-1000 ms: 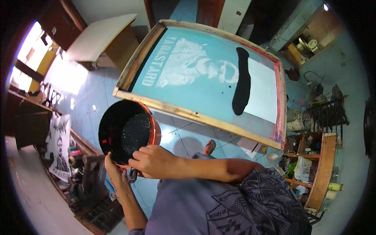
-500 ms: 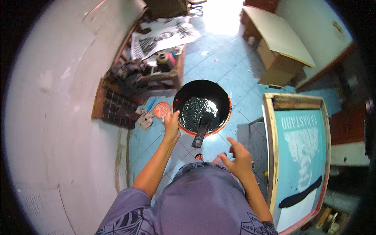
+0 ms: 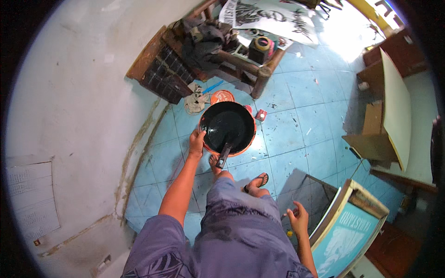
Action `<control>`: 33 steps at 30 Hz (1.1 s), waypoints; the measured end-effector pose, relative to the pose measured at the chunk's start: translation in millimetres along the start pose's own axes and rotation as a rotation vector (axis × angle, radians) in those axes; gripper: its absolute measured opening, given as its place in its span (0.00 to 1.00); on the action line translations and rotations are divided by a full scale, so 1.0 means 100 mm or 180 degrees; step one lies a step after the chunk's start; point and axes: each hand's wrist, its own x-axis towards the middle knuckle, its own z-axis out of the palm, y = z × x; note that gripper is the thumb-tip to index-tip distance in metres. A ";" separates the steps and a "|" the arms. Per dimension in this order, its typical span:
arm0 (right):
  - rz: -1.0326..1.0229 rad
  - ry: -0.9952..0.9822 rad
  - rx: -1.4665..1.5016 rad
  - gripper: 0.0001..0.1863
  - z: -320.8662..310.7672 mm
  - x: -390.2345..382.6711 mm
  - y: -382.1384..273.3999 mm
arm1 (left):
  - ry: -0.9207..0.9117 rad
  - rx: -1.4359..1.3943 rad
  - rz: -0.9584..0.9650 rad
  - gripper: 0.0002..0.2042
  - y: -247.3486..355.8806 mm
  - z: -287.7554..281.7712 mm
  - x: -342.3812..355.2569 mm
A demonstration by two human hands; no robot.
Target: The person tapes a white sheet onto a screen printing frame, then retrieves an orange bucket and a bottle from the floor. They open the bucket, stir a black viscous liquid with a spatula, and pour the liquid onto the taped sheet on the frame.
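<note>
My left hand (image 3: pixel 196 142) grips the left rim of a round bucket (image 3: pixel 232 106), black inside and orange outside, held out in front of me. Dark, glossy liquid lies in the bucket. A dark flat-handled tool (image 3: pixel 224 156) leans in it, its handle sticking out over the near rim and its lower end hidden in the liquid. My right hand (image 3: pixel 299 217) hangs low on the right with fingers apart and holds nothing. Close beside it leans a wood-framed printing screen (image 3: pixel 343 234) with teal mesh and a pale design.
Past the bucket lie an orange lid (image 3: pixel 222 96), a rag (image 3: pixel 196 101) and a small red box (image 3: pixel 261 115) on blue floor tiles. A bamboo bench (image 3: pixel 262 78) carries cloth and a printed sheet (image 3: pixel 278 18). A pale-topped desk (image 3: pixel 396 111) stands right; the wall (image 3: pixel 83 116) runs left.
The view has turned, so the bench and desk sit further right. My left hand still grips the bucket. My right hand has moved away from the bucket, lower and beside the screen.
</note>
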 end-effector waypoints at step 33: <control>0.2650 -0.0449 -0.0770 0.16 1.91 0.61 0.44 | 0.1152 0.1364 -0.1265 0.20 -3.27 -3.49 3.55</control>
